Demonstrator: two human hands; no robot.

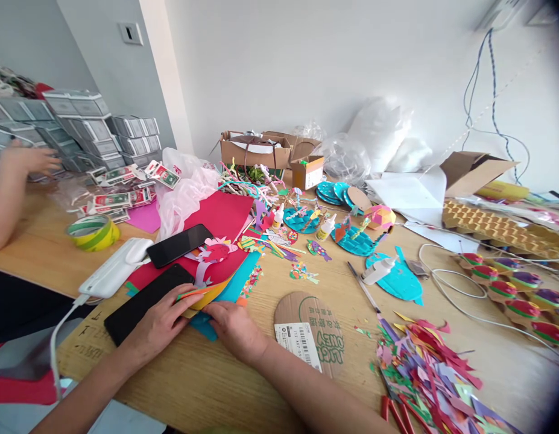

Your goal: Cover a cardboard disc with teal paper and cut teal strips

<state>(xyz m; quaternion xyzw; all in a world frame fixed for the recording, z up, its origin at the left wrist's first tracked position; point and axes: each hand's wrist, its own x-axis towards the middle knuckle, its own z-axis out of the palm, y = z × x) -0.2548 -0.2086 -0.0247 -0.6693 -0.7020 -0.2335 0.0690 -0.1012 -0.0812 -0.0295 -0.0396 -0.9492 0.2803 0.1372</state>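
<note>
My left hand (162, 319) is closed on the near edge of a stack of colored paper (212, 294), thumb below and fingers on top. Yellow, orange and blue sheets show in it, the yellow ones lifted and bent. At the stack's near corner, my right hand (237, 330) pinches the sheets with its fingertips, which are partly hidden. Under my left forearm and wrist lies a black phone (146, 301). A second phone (180, 245) rests on red paper (225, 212) just beyond. A round cardboard piece (312, 307) lies right of my right hand.
A white power bank (114, 268) with a cable and green-yellow tape (93, 232) lie left. Paper scraps (435, 374) and red-handled scissors (399, 413) are near right. Glue bottles (378, 270) and blue discs (301, 220) stand beyond. Another person's hand (28, 160) is far left.
</note>
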